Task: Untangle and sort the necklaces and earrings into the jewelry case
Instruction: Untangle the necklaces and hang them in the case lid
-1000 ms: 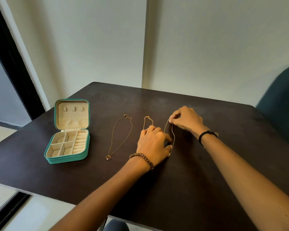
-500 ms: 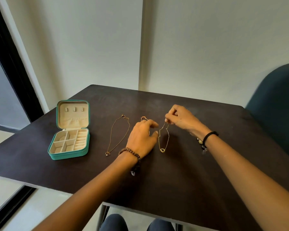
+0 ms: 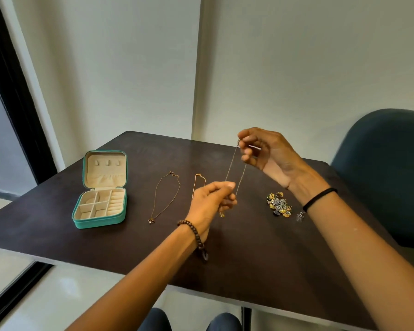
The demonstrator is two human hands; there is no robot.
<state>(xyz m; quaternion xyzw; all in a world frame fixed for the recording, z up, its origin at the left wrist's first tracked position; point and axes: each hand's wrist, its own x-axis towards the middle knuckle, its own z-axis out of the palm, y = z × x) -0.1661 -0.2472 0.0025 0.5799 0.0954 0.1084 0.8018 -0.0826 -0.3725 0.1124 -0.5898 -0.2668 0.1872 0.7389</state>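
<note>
Gold necklace (image 3: 231,163) up off table (image 3: 249,259), strung between your hands. My read: you hold it taut to check for kinks. Right hand (image 3: 261,151) high, far side, fingertips pinching top end. Left hand (image 3: 210,199) lower and nearer, thumb and curled fingers pinching lower run, small pendant (image 3: 222,215) dangling beneath. Chain fine, doubled in two strands. Left necklace (image 3: 165,194) and middle necklace (image 3: 197,185) laid out straight. Teal jewelry case (image 3: 101,192) far left, lid up. Earring heap (image 3: 279,204) right.

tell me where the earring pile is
Head view: the earring pile lies on the table, right of centre, between the held necklace and the right wrist.
</note>
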